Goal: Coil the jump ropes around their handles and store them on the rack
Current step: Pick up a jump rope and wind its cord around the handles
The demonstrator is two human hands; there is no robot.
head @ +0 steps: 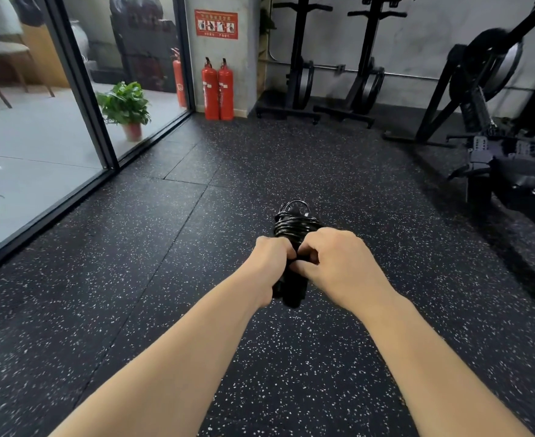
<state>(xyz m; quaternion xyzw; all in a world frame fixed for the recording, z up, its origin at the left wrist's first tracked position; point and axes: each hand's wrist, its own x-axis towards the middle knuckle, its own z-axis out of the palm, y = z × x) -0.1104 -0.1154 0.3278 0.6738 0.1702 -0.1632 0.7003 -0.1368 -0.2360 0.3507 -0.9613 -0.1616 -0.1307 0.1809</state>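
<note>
Straight ahead, above the black speckled rubber floor [165, 279], the left hand [271, 266] and right hand [338, 266] both grip a black jump rope [294, 227] coiled around its handles.

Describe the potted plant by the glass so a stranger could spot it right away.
Start at the glass wall on the left. Behind it, on the pale floor, stands a leafy green potted plant in a reddish pot. The two red fire extinguishers stand inside by the pillar; the plant is outside.

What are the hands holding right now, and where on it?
Both the left hand and right hand grip the black jump rope bundle around its handles' middle, just below the coiled cord.
</note>
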